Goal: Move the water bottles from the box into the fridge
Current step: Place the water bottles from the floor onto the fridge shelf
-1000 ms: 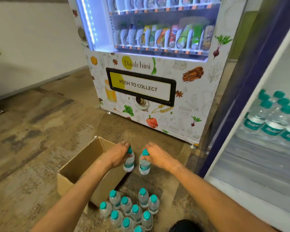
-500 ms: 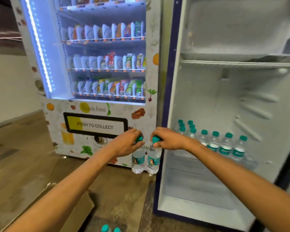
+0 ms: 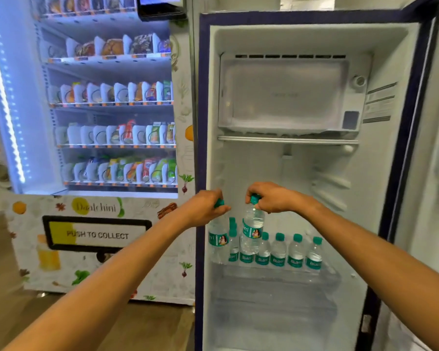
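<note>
The open fridge (image 3: 390, 173) fills the right half of the view. My left hand (image 3: 203, 209) grips the teal cap of a clear water bottle (image 3: 218, 243) at the fridge's left edge. Just to its right, my right hand (image 3: 270, 200) holds a second water bottle (image 3: 252, 231) by its cap, inside the opening. Both bottles hang upright just above the shelf (image 3: 276, 276), in front of the left end of the row. Several teal-capped bottles (image 3: 295, 253) stand in a row on that shelf. The box is out of view.
A lit vending machine (image 3: 96, 148) with snack rows stands directly left of the fridge. The fridge's freezer compartment (image 3: 287, 97) sits above the bottle shelf. The fridge door (image 3: 436, 198) is swung open at the far right. Brown floor (image 3: 0, 249) shows at lower left.
Both hands lifted a bottle each from the floor beside the box and carried them up and rightward into the fridge opening. The view has risen from the floor to the fridge.
</note>
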`<state>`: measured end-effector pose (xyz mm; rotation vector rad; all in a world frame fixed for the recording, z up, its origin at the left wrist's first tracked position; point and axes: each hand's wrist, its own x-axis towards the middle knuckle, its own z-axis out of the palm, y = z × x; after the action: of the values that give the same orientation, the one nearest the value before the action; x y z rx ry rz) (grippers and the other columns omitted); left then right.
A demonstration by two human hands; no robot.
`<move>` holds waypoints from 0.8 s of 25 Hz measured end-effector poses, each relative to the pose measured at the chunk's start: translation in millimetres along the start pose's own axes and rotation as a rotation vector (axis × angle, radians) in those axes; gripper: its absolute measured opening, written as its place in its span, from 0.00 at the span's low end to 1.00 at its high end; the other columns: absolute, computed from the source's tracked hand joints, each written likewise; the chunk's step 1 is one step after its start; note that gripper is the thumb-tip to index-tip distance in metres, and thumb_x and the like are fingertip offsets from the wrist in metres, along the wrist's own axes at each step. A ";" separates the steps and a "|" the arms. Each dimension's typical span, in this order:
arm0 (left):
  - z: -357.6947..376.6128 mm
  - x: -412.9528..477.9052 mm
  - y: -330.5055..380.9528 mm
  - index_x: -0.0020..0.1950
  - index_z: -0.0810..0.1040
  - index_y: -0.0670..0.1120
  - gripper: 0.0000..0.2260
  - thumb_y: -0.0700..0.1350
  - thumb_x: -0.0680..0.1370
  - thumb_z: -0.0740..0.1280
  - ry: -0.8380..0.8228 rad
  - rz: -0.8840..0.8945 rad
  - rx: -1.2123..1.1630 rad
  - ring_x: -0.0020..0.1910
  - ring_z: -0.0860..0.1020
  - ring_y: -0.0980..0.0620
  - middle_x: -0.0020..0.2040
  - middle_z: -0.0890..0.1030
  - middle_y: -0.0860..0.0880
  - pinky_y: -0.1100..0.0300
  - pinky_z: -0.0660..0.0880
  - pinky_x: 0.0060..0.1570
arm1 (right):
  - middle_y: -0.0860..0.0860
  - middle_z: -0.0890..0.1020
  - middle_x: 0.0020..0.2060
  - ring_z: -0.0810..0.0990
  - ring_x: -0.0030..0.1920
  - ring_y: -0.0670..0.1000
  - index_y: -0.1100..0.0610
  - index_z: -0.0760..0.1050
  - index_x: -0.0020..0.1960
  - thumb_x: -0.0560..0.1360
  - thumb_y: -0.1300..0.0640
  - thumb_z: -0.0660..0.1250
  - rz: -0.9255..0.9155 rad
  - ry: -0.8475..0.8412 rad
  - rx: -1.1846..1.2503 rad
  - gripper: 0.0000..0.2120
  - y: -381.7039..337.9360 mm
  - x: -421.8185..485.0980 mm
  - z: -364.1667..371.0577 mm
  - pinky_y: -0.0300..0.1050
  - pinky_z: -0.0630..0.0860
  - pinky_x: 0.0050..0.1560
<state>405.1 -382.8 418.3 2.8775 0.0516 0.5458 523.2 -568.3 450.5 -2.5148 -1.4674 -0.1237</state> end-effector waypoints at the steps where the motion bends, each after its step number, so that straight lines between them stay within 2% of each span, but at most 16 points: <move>1: -0.2 13.3 5.2 0.52 0.72 0.49 0.09 0.54 0.80 0.63 -0.014 0.013 -0.025 0.45 0.77 0.51 0.46 0.77 0.50 0.57 0.75 0.44 | 0.53 0.77 0.51 0.75 0.42 0.50 0.60 0.77 0.55 0.73 0.69 0.60 0.017 0.016 0.023 0.15 7.1 2.6 -5.6 0.40 0.77 0.33; 4: 0.2 49.7 15.3 0.55 0.75 0.49 0.08 0.51 0.81 0.63 -0.039 0.018 -0.112 0.51 0.78 0.48 0.53 0.80 0.47 0.53 0.77 0.52 | 0.55 0.79 0.51 0.76 0.43 0.53 0.62 0.78 0.53 0.72 0.70 0.58 0.041 0.055 0.077 0.15 26.7 16.2 -17.0 0.44 0.77 0.36; 7: 5.0 82.2 16.3 0.56 0.75 0.46 0.10 0.50 0.80 0.65 0.007 -0.029 -0.152 0.50 0.77 0.49 0.52 0.79 0.47 0.55 0.75 0.51 | 0.54 0.79 0.48 0.76 0.43 0.53 0.60 0.77 0.51 0.73 0.68 0.59 0.062 0.074 0.113 0.11 47.2 37.6 -21.8 0.45 0.77 0.37; 10: 11.9 112.1 15.3 0.57 0.75 0.46 0.09 0.47 0.79 0.66 0.052 -0.110 -0.199 0.51 0.77 0.47 0.53 0.79 0.47 0.54 0.76 0.53 | 0.58 0.80 0.48 0.76 0.42 0.53 0.59 0.76 0.49 0.74 0.64 0.61 0.111 0.069 0.101 0.07 66.2 64.7 -20.3 0.43 0.75 0.36; 13: 19.0 142.0 15.0 0.60 0.73 0.45 0.11 0.43 0.78 0.64 0.049 -0.176 -0.219 0.52 0.76 0.47 0.56 0.78 0.44 0.55 0.75 0.52 | 0.63 0.81 0.48 0.76 0.41 0.55 0.66 0.78 0.50 0.73 0.62 0.63 0.137 0.094 0.076 0.09 87.0 89.3 -16.7 0.49 0.78 0.43; 15: 25.9 161.9 13.6 0.62 0.73 0.44 0.12 0.42 0.79 0.64 0.052 -0.217 -0.203 0.55 0.76 0.45 0.59 0.77 0.43 0.55 0.74 0.53 | 0.63 0.82 0.48 0.79 0.45 0.58 0.66 0.79 0.50 0.73 0.61 0.65 0.139 0.108 0.066 0.10 103.5 103.0 -13.6 0.53 0.80 0.50; 17: 34.1 179.2 10.9 0.64 0.72 0.42 0.14 0.44 0.79 0.66 0.070 -0.258 -0.156 0.57 0.76 0.43 0.60 0.77 0.42 0.53 0.75 0.55 | 0.62 0.82 0.48 0.80 0.48 0.59 0.64 0.79 0.51 0.74 0.60 0.67 0.141 0.111 0.073 0.09 119.2 115.4 -8.6 0.52 0.80 0.51; 20: 46.4 203.9 2.6 0.62 0.72 0.40 0.16 0.47 0.79 0.67 0.083 -0.303 -0.080 0.57 0.77 0.42 0.59 0.77 0.40 0.53 0.75 0.54 | 0.59 0.81 0.49 0.79 0.45 0.54 0.63 0.78 0.51 0.73 0.60 0.70 0.160 0.141 0.086 0.09 140.7 135.0 2.6 0.44 0.78 0.46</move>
<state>611.9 -379.6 449.7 2.6963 0.4592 0.5905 712.1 -519.9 451.6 -2.4864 -1.1885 -0.2023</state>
